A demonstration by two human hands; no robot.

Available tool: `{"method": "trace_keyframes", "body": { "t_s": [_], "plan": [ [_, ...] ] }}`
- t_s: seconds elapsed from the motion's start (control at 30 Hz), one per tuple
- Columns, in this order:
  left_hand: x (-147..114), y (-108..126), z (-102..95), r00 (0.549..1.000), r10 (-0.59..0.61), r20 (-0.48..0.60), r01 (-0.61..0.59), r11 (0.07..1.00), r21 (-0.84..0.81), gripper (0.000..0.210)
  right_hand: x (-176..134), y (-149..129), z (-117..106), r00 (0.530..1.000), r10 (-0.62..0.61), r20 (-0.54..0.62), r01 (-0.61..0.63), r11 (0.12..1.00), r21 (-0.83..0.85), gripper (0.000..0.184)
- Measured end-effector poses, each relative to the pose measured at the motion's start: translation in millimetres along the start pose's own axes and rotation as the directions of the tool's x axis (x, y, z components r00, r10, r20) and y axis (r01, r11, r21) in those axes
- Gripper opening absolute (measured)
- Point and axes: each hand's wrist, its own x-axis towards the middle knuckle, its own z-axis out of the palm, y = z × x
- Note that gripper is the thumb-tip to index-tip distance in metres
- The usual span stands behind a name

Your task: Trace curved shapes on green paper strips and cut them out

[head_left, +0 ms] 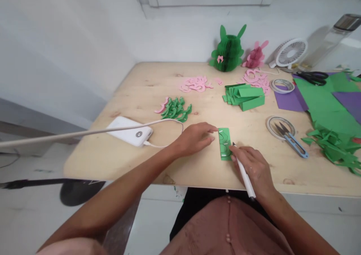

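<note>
A small green paper strip point(225, 138) with drawn curved lines and short white marks that look like staples lies on the wooden table before me. My right hand point(252, 166) grips a white pen point(245, 178), its dark tip close to the strip's right edge. A fingertip of that hand touches the strip. At the strip's upper left corner rests a fingertip of my left hand point(194, 136), whose fingers are stretched out and hold nothing. Cut green curved pieces point(176, 108) lie beyond the left hand, and folded green paper strips point(245, 96) are stacked farther back.
A white power bank point(128, 131) with a cable sits at left. Blue thread snips point(295, 142) lie over a tape roll point(272, 125). Green scraps point(335, 146), black scissors point(311, 77) and a white fan point(291, 52) are at right. A green paper rabbit point(228, 52) stands by the wall.
</note>
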Motion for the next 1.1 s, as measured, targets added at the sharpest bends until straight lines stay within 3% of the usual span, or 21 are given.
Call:
{"method": "trace_keyframes", "body": {
  "t_s": [0.17,0.33,0.5,0.77,1.1],
  "plan": [
    [26,-3,13.8,0.995,-0.077,-0.068,0.092,0.967,0.239,0.025,-1,1,1,1.000,0.004,-0.005,-0.004,1.000,0.008,0.027],
    [39,3,17.4,0.998,-0.042,0.038,0.025,0.928,0.371,0.026,-2,2,2,1.000,0.016,-0.006,-0.016,1.000,-0.019,0.028],
    [48,10,14.6,0.983,-0.110,0.149,0.027,0.881,0.472,0.026,-3,3,2,1.000,0.020,-0.006,-0.020,1.000,-0.013,0.028],
    [60,19,11.2,0.958,-0.173,0.227,0.033,0.857,0.514,0.021,-3,4,2,1.000,0.015,0.006,-0.015,1.000,0.008,0.028],
    [65,27,11.2,0.947,-0.232,0.220,0.098,0.864,0.494,0.014,-6,6,5,1.000,0.012,0.019,-0.012,1.000,-0.003,0.026]
  ]
}}
